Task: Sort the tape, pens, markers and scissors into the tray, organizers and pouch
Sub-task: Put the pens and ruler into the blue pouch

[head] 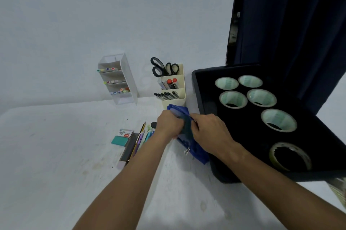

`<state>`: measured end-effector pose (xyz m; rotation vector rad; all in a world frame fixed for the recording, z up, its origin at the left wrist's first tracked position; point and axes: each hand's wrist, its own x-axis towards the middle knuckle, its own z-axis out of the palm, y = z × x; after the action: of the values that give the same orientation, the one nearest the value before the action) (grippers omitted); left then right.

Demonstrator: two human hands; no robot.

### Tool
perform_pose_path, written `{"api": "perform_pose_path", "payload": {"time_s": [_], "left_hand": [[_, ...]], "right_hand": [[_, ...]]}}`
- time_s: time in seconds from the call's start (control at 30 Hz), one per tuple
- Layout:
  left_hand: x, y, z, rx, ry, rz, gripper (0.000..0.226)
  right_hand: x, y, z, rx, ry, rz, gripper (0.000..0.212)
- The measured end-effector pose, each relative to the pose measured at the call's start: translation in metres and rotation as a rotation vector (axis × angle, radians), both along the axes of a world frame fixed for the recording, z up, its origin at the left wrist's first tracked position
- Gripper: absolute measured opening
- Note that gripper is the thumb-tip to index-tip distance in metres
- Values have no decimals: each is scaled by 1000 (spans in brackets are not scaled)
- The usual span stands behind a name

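Head view: our left hand (169,124) and right hand (209,132) both gripped the blue pouch (187,136), long axis twelve-to-five; loose pens (144,136) lay at nine o'clock, nearer the left.

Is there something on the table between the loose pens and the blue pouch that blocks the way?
Only the left hand lies between the loose pens and the blue pouch; both hands grip the pouch. Nothing else visible blocks it.
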<state>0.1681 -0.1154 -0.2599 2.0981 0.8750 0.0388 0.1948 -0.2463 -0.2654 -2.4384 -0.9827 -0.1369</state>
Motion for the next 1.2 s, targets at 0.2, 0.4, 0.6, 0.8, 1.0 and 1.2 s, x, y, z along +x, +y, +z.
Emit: {"api": "perform_pose_path", "payload": {"time_s": [0.2,0.4,0.6,0.8,1.0,1.2], "left_hand": [[-2,19,0,321,21,-104,20],[-34,54,-5,497,273,-166,25],[-52,43,-36,657,390,-221,10],[-54,39,-35,594,347,-152,9],[-50,41,6,165,62,-66,30],[-16,21,3,-132,128,-80,28]], "right_hand": [[4,1,-3,-8,29,3,24],[4,0,1,27,30,14,38],[5,2,-4,18,12,31,40],[6,2,-3,17,24,9,36],[4,4,-5,-6,14,-1,29],[7,5,-6,-22,25,-23,23]]}}
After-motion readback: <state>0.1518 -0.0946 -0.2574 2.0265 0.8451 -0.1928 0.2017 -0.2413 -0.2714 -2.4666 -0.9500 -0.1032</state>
